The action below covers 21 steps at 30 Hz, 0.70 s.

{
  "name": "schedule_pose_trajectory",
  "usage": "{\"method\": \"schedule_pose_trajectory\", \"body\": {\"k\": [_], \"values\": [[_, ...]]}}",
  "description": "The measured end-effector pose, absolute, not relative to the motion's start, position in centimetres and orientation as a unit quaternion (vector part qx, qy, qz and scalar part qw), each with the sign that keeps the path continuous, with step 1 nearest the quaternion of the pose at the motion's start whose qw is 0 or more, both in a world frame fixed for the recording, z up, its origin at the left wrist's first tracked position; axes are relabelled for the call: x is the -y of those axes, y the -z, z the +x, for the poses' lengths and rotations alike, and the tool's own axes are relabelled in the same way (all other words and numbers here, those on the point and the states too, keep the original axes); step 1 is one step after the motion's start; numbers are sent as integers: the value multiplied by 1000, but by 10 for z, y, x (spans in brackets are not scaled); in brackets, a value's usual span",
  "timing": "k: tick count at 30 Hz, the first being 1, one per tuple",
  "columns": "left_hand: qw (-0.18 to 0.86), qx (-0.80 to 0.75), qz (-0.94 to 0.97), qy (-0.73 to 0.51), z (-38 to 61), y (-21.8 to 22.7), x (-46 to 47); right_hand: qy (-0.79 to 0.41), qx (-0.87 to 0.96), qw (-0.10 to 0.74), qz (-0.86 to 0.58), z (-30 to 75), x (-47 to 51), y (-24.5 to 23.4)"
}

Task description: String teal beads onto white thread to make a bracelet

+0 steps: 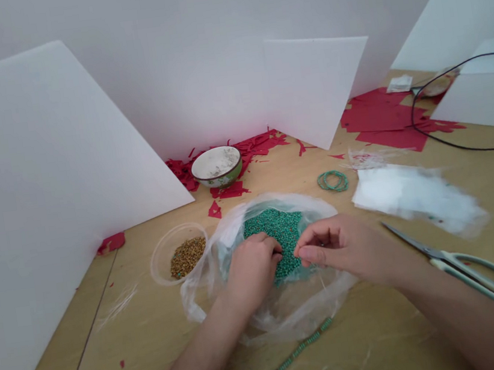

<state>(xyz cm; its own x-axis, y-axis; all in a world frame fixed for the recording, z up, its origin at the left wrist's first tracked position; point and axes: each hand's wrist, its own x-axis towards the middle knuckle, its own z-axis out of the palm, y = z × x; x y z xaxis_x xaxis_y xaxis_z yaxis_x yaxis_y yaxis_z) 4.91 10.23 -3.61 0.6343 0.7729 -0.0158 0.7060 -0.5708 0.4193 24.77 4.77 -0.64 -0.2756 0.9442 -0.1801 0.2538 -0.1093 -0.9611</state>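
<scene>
Beads (272,221), tiny and green, heaped in open translucent bag (287,316) on table (376,338), head view. Left hand (252,263) curled over heap; right hand (337,246) just beside, thumb and fingers drawn together; cannot tell whether either grasps anything. Strand (294,356), green with brown bands, lies curved along bag's near edge.

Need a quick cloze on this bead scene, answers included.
1. Gold beads sit in a clear tub, in the picture's view ____ of the green beads.
2. The green beads lie in a plastic ____.
3. The scissors are nearer the person's ____ hand.
4. The bowl stands among ____ scraps.

Missing: left; bag; right; red.
</scene>
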Motion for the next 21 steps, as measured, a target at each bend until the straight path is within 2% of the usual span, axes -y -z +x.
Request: {"method": "schedule_pose_trajectory", "body": {"k": [11,21], "values": [[171,-415,890,-77,52,45,-102,-544,585,316,-512,245,-49,10],[200,-424,877,-106,34,40,-110,-543,585,306,-519,244,-49,11]]}}
